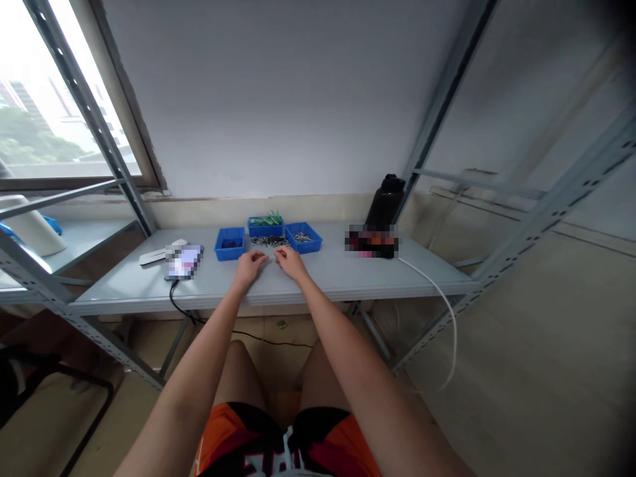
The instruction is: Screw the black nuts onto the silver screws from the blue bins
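My left hand (250,267) rests low over the shelf table, its thumb and fingertips pinched together. Close by on the right, my right hand (290,261) is also pinched, and a narrow gap separates the two. Whatever either hand may hold is too small to make out. Just beyond my fingers lies a pile of small dark and silvery parts (271,241). Around it stand a blue bin (230,254) with dark pieces, another blue bin (266,231) with long green pieces, and a third blue bin (311,247) with small metal-looking pieces.
A phone (185,262) with a black cable and a white elongated object (153,256) lie at the left of the grey tabletop (328,278). A black bottle (386,202) stands at the right, behind a blurred dark and red item (371,242). A white cable (450,311) hangs over the edge.
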`<state>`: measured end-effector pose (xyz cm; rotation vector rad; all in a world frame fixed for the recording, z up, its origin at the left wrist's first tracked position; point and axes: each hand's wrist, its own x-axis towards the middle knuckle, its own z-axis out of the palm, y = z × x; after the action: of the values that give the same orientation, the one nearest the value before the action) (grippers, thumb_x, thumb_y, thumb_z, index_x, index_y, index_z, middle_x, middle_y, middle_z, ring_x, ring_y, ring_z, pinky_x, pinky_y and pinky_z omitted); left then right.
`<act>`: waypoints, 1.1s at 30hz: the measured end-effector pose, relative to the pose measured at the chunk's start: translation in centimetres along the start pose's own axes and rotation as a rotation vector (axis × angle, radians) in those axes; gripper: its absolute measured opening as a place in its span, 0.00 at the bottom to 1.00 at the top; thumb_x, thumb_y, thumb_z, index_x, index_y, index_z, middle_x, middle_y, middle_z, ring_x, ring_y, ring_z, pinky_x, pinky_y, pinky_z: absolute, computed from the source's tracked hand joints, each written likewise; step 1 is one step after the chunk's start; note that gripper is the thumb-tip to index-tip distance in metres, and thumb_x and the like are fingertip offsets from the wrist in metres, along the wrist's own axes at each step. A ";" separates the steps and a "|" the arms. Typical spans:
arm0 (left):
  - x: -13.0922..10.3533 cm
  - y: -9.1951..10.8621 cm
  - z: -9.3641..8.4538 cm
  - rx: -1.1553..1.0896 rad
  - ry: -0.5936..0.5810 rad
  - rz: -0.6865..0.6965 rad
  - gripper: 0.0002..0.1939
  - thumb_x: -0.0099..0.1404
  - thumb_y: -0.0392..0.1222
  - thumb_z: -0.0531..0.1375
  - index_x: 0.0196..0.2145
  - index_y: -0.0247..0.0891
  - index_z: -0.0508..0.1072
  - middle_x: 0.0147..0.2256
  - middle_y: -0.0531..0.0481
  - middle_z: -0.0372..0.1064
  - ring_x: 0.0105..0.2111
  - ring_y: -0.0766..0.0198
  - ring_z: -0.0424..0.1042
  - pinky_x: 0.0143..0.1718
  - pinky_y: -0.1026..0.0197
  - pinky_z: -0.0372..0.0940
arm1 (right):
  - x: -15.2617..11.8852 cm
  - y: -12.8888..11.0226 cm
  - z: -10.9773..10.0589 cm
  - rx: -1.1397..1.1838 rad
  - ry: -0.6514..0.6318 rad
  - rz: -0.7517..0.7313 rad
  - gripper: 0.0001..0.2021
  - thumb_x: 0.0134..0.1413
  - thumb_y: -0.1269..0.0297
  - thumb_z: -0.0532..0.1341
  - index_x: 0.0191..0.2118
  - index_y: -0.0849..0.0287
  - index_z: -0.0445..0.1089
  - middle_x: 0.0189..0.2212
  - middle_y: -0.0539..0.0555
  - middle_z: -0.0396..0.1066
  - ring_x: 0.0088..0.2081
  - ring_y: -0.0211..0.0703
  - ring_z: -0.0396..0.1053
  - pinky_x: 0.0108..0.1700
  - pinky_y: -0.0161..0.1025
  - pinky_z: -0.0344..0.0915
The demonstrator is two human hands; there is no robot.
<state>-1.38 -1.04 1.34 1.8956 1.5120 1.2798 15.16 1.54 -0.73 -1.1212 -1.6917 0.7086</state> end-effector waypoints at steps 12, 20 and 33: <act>0.0 0.2 0.1 -0.009 -0.026 0.009 0.07 0.59 0.41 0.59 0.30 0.36 0.76 0.34 0.42 0.77 0.34 0.56 0.73 0.41 0.56 0.65 | 0.5 0.6 0.1 0.057 0.042 0.062 0.08 0.57 0.60 0.54 0.34 0.56 0.67 0.25 0.49 0.71 0.23 0.37 0.66 0.32 0.35 0.64; 0.2 -0.2 0.0 -0.050 0.076 -0.009 0.09 0.62 0.40 0.56 0.33 0.34 0.75 0.33 0.42 0.76 0.36 0.57 0.73 0.43 0.57 0.65 | 0.1 0.2 0.1 -0.001 -0.040 0.018 0.07 0.56 0.60 0.57 0.33 0.56 0.69 0.24 0.49 0.72 0.27 0.39 0.68 0.35 0.35 0.65; 0.3 -0.2 0.0 -0.010 0.022 0.003 0.10 0.62 0.41 0.56 0.34 0.33 0.75 0.36 0.42 0.76 0.37 0.58 0.73 0.44 0.58 0.65 | 0.0 0.0 -0.1 -0.025 -0.005 0.023 0.07 0.57 0.62 0.56 0.35 0.57 0.70 0.25 0.49 0.72 0.29 0.39 0.70 0.37 0.35 0.65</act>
<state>-1.48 -0.73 1.28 1.8839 1.5115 1.3113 15.22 1.53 -0.67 -1.1591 -1.6986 0.7066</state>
